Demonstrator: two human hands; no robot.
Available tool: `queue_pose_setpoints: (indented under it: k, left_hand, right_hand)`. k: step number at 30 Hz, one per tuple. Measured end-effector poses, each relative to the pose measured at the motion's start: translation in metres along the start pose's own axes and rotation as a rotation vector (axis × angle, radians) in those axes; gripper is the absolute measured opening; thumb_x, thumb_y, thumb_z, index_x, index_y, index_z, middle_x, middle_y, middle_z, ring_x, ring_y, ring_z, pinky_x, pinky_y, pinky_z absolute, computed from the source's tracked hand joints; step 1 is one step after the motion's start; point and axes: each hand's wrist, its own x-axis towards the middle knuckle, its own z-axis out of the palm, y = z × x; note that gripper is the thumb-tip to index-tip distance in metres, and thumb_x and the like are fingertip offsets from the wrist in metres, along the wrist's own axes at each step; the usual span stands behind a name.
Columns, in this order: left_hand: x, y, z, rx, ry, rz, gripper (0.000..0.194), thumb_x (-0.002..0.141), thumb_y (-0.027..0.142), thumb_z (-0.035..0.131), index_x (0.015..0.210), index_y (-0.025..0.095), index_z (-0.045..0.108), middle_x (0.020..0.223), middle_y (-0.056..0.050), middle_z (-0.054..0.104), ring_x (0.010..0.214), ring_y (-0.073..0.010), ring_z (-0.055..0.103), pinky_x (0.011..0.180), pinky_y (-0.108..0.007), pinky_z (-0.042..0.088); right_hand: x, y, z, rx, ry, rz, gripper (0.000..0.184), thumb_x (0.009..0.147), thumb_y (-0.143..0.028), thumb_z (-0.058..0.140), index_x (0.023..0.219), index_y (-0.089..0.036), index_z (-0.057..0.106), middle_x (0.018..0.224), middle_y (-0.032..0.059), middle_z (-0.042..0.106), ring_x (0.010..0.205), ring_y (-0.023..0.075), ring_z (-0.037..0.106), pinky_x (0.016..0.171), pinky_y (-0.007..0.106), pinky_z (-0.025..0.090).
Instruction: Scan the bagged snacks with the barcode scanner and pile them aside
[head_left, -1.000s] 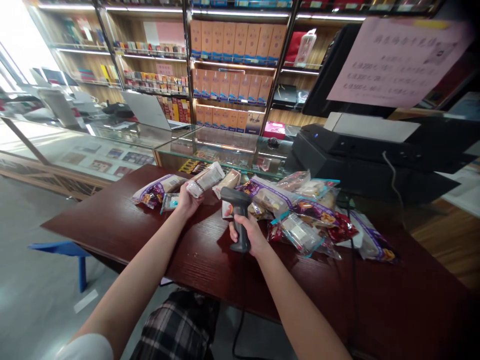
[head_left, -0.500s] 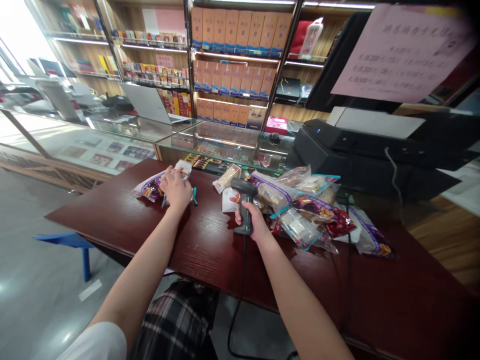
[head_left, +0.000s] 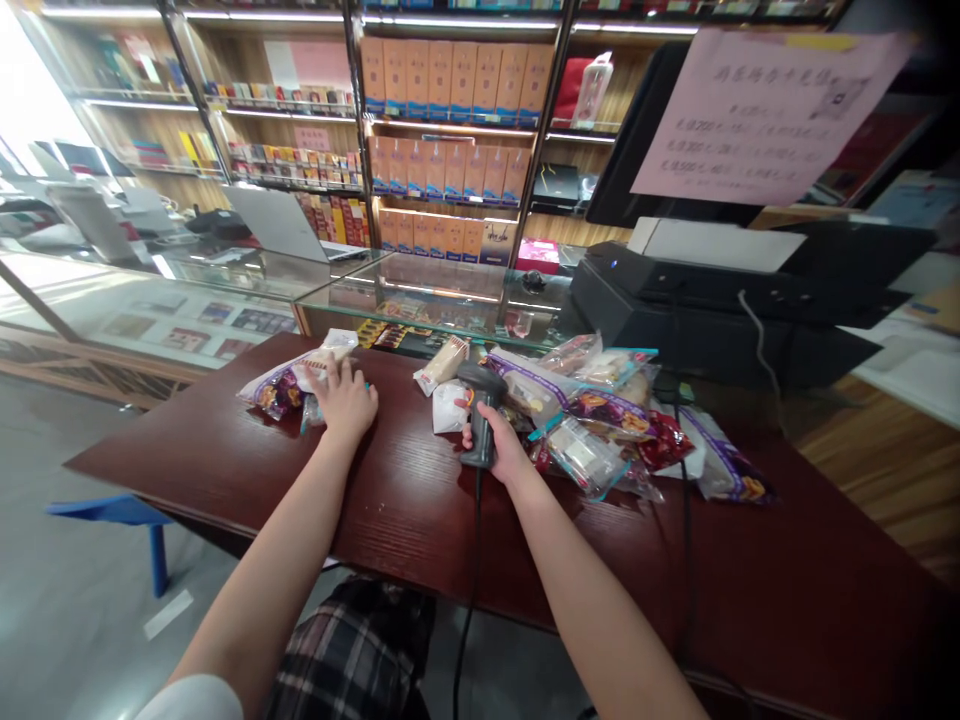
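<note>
My right hand (head_left: 491, 440) is wrapped round the grip of a black barcode scanner (head_left: 480, 405), whose cable runs down off the table's front edge. My left hand (head_left: 346, 400) lies with its fingers apart over the snack packets at the left. Beneath and beside it are a purple snack bag (head_left: 279, 393) and a white packet (head_left: 337, 343). Just beyond the scanner lie a small white packet (head_left: 448, 410) and a cream-coloured packet (head_left: 442, 364). To its right is a heap of clear and purple snack bags (head_left: 592, 455).
The dark red table (head_left: 397, 500) spans the front. Behind it stands a glass display case (head_left: 420, 285), with a laptop (head_left: 281, 222) farther left. A black printer (head_left: 697, 290) is at the right, below a monitor carrying a pink paper (head_left: 757, 120). A blue stool (head_left: 124, 508) stands at lower left.
My left hand has slid slightly right relative to the packets, its fingers now spread, and the white packet lies beyond it. My right hand still holds the scanner. The camera view has shifted a little.
</note>
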Motion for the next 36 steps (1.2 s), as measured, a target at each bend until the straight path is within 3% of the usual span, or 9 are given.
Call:
queue_pose_setpoints:
  k: [3, 7, 10, 13, 18, 23, 26, 32, 36]
  left_hand:
    - [0.001, -0.001, -0.006, 0.009, 0.050, 0.016, 0.042, 0.088, 0.032, 0.046, 0.119, 0.010, 0.063, 0.147, -0.024, 0.045, 0.149, -0.0398, 0.008, 0.111, -0.072, -0.007]
    - [0.001, 0.019, -0.004, -0.114, 0.037, 0.164, 0.044, 0.092, 0.031, 0.040, 0.128, 0.013, 0.057, 0.142, -0.020, 0.050, 0.147, -0.0349, 0.023, 0.116, -0.065, -0.007]
    - [-0.002, 0.040, 0.009, -0.253, -0.084, 0.305, 0.044, 0.093, 0.033, 0.041, 0.130, 0.015, 0.054, 0.138, -0.018, 0.053, 0.139, -0.0307, 0.038, 0.120, -0.057, 0.009]
    - [-0.003, 0.054, 0.027, -0.417, -0.189, 0.349, 0.047, 0.091, 0.034, 0.043, 0.133, 0.014, 0.048, 0.143, -0.019, 0.046, 0.137, -0.0282, 0.042, 0.117, -0.048, 0.029]
    - [0.011, 0.056, 0.052, -0.580, -0.243, 0.164, 0.051, 0.084, 0.031, 0.049, 0.132, 0.012, 0.049, 0.144, -0.021, 0.042, 0.140, -0.0302, 0.037, 0.114, -0.049, 0.032]
    - [0.036, 0.061, 0.061, -0.506, -0.427, -0.053, 0.051, 0.084, 0.037, 0.053, 0.130, 0.016, 0.051, 0.138, -0.021, 0.052, 0.131, -0.0339, 0.047, 0.107, -0.053, 0.036]
    - [0.043, 0.064, 0.062, -0.456, -0.432, -0.083, 0.057, 0.084, 0.047, 0.055, 0.133, 0.018, 0.051, 0.140, -0.022, 0.051, 0.130, -0.0401, 0.046, 0.103, -0.059, 0.036]
    - [0.047, 0.061, 0.063, -0.335, -0.465, -0.067, 0.069, 0.076, 0.064, 0.058, 0.132, 0.025, 0.055, 0.134, -0.022, 0.053, 0.122, -0.0465, 0.049, 0.097, -0.062, 0.038]
    - [0.047, 0.060, 0.061, -0.250, -0.490, -0.094, 0.067, 0.074, 0.067, 0.058, 0.125, 0.024, 0.058, 0.125, -0.024, 0.055, 0.119, -0.0468, 0.049, 0.091, -0.060, 0.042]
  right_hand:
    - [0.000, -0.001, 0.001, -0.021, -0.004, 0.027, 0.037, 0.079, -0.037, 0.068, 0.110, -0.018, 0.063, 0.069, 0.0009, 0.068, 0.047, 0.0113, 0.053, 0.043, 0.023, 0.043]
    - [0.001, -0.001, 0.001, -0.050, -0.005, 0.032, 0.040, 0.080, -0.039, 0.068, 0.112, -0.017, 0.062, 0.060, -0.0011, 0.063, 0.045, 0.0121, 0.053, 0.043, 0.023, 0.042]
    - [0.001, 0.000, 0.000, -0.069, -0.004, 0.026, 0.041, 0.080, -0.040, 0.068, 0.114, -0.018, 0.060, 0.060, -0.0019, 0.064, 0.044, 0.0120, 0.053, 0.043, 0.023, 0.043]
    - [0.001, 0.002, -0.001, -0.087, -0.022, 0.004, 0.041, 0.080, -0.039, 0.067, 0.115, -0.018, 0.058, 0.063, -0.0024, 0.065, 0.043, 0.0112, 0.054, 0.043, 0.023, 0.043]
    - [0.009, -0.003, 0.003, -0.123, 0.025, 0.011, 0.037, 0.077, -0.034, 0.068, 0.108, -0.019, 0.057, 0.079, 0.0007, 0.073, 0.041, 0.0102, 0.054, 0.037, 0.023, 0.043]
    - [0.021, -0.009, 0.004, -0.160, 0.028, 0.092, 0.034, 0.072, -0.030, 0.073, 0.101, -0.018, 0.058, 0.088, 0.0038, 0.075, 0.042, 0.0108, 0.056, 0.037, 0.024, 0.046]
    - [0.024, -0.006, -0.001, -0.092, -0.030, 0.049, 0.036, 0.070, -0.031, 0.074, 0.101, -0.019, 0.060, 0.091, 0.0033, 0.074, 0.046, 0.0097, 0.058, 0.041, 0.023, 0.048]
    - [0.023, -0.004, -0.006, -0.151, -0.035, 0.117, 0.027, 0.077, -0.035, 0.067, 0.095, -0.015, 0.067, 0.053, -0.0013, 0.062, 0.042, 0.0110, 0.053, 0.043, 0.022, 0.045]
    - [0.025, -0.003, -0.003, -0.143, -0.013, 0.101, 0.026, 0.077, -0.035, 0.067, 0.093, -0.014, 0.068, 0.054, -0.0008, 0.063, 0.044, 0.0110, 0.053, 0.044, 0.022, 0.044]
